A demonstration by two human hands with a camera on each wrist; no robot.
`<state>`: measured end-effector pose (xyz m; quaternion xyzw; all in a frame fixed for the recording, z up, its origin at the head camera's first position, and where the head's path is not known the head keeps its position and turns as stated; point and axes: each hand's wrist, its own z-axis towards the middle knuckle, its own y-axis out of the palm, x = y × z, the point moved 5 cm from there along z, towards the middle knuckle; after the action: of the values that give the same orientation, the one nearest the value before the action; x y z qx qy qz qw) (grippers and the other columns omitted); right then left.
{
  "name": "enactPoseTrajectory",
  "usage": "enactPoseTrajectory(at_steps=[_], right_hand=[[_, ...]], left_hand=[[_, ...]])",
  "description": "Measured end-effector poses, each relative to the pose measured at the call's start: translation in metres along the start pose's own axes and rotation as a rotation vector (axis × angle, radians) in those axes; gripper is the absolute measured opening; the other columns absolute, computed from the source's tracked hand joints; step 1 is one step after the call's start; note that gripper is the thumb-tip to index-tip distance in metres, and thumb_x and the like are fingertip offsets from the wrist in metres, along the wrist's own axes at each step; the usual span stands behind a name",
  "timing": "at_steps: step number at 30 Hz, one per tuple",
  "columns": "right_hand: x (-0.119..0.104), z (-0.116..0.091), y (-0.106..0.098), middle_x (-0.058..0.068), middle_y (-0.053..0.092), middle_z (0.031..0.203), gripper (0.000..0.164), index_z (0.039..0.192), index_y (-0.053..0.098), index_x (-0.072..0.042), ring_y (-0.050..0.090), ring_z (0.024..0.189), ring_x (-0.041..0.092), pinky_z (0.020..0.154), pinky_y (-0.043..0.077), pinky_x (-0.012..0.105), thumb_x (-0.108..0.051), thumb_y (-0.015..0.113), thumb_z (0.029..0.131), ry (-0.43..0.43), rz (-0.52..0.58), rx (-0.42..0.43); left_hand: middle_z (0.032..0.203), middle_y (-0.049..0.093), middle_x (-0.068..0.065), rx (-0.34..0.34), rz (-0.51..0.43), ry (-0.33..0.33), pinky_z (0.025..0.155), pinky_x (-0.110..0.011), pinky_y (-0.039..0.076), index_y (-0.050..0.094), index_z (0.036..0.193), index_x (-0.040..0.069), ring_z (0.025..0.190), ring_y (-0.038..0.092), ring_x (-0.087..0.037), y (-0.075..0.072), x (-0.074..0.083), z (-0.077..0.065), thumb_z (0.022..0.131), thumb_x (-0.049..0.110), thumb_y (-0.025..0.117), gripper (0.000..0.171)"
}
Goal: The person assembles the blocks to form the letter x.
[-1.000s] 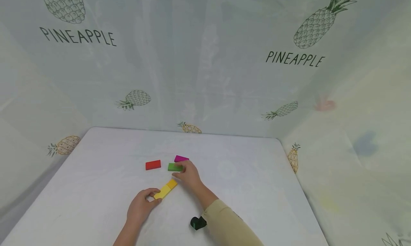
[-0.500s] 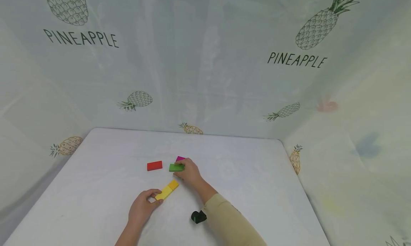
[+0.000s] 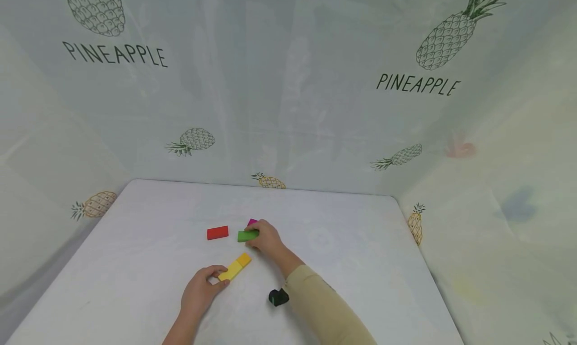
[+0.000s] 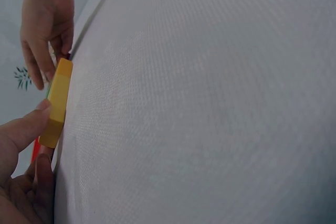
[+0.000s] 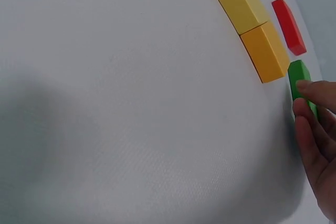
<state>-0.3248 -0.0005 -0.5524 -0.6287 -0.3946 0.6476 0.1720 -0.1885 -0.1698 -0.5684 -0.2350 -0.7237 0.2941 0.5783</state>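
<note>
My left hand holds the near end of a yellow block between thumb and fingers. Against that block's far end, in line with it, sits a shorter orange block; the left wrist view shows the pair end to end. A green block is pinched between the thumb and fingers of my right hand, close to the orange block's far end. Behind the right hand a magenta block is mostly covered. Left of the green block lies a red block.
All the blocks are on a white table with rounded far corners. A pineapple-print curtain hangs behind and along the sides. A small black object shows beside the right sleeve.
My right thumb has come in against the green block, and the right hand now covers more of the magenta block. The left hand stays on the yellow block. The head view has shifted slightly.
</note>
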Motion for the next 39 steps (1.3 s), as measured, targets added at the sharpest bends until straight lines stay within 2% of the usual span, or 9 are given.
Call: enactPoseTrajectory(at_steps=[4, 9, 15, 21, 28, 33, 39], right_hand=[[-0.002, 0.001, -0.002, -0.008, 0.058, 0.1, 0.033, 0.11, 0.074, -0.021, 0.051, 0.088, 0.011, 0.083, 0.046, 0.027, -0.013, 0.082, 0.079, -0.014, -0.053, -0.002], [-0.005, -0.001, -0.006, -0.008, 0.057, 0.097, 0.034, 0.11, 0.075, -0.019, 0.05, 0.084, 0.01, 0.077, 0.045, 0.024, -0.009, 0.081, 0.079, -0.033, -0.063, -0.003], [-0.004, 0.0, -0.006, -0.009, 0.058, 0.098, 0.033, 0.111, 0.074, -0.02, 0.05, 0.085, 0.01, 0.081, 0.044, 0.024, -0.012, 0.081, 0.08, -0.029, -0.078, -0.018], [-0.002, 0.002, -0.007, -0.009, 0.058, 0.101, 0.034, 0.112, 0.074, -0.022, 0.051, 0.088, 0.011, 0.085, 0.046, 0.027, -0.014, 0.081, 0.08, -0.005, -0.043, -0.051], [0.0, 0.004, -0.011, -0.008, 0.058, 0.102, 0.037, 0.117, 0.072, -0.021, 0.051, 0.09, 0.012, 0.083, 0.047, 0.026, -0.017, 0.081, 0.081, 0.0, 0.007, -0.142], [0.001, 0.006, -0.017, -0.006, 0.06, 0.102, 0.036, 0.114, 0.074, -0.019, 0.052, 0.093, 0.013, 0.085, 0.048, 0.028, -0.014, 0.082, 0.08, -0.017, 0.032, -0.201], [0.003, 0.009, -0.022, -0.01, 0.06, 0.101, 0.03, 0.11, 0.075, -0.023, 0.053, 0.097, 0.011, 0.084, 0.049, 0.025, -0.015, 0.081, 0.081, -0.043, 0.013, -0.278]], left_hand=[[0.095, 0.062, -0.001, 0.007, -0.001, -0.006, 0.062, -0.031, 0.04, 0.072, 0.109, 0.015, 0.073, 0.047, -0.018, 0.0, 0.001, -0.001, 0.078, 0.018, 0.082, 0.032], [0.095, 0.062, -0.002, 0.014, 0.002, -0.01, 0.062, -0.031, 0.04, 0.073, 0.108, 0.015, 0.072, 0.047, -0.018, 0.0, 0.002, -0.002, 0.078, 0.017, 0.081, 0.031], [0.094, 0.062, -0.001, 0.01, -0.008, -0.007, 0.062, -0.031, 0.04, 0.072, 0.109, 0.015, 0.072, 0.047, -0.018, 0.0, 0.002, -0.002, 0.078, 0.018, 0.081, 0.032], [0.094, 0.062, -0.001, 0.011, -0.005, 0.002, 0.061, -0.031, 0.04, 0.072, 0.108, 0.015, 0.071, 0.046, -0.018, 0.0, 0.002, -0.002, 0.078, 0.017, 0.081, 0.032], [0.094, 0.062, -0.001, 0.01, 0.008, 0.007, 0.061, -0.031, 0.04, 0.072, 0.109, 0.015, 0.071, 0.046, -0.018, 0.0, 0.002, -0.001, 0.078, 0.018, 0.081, 0.032], [0.094, 0.062, -0.002, 0.009, 0.013, 0.0, 0.062, -0.031, 0.04, 0.072, 0.109, 0.014, 0.072, 0.047, -0.018, -0.001, 0.002, -0.001, 0.079, 0.017, 0.081, 0.032], [0.095, 0.062, -0.002, 0.002, 0.013, -0.006, 0.062, -0.031, 0.041, 0.072, 0.11, 0.015, 0.073, 0.047, -0.018, -0.002, 0.003, -0.002, 0.079, 0.017, 0.081, 0.032]])
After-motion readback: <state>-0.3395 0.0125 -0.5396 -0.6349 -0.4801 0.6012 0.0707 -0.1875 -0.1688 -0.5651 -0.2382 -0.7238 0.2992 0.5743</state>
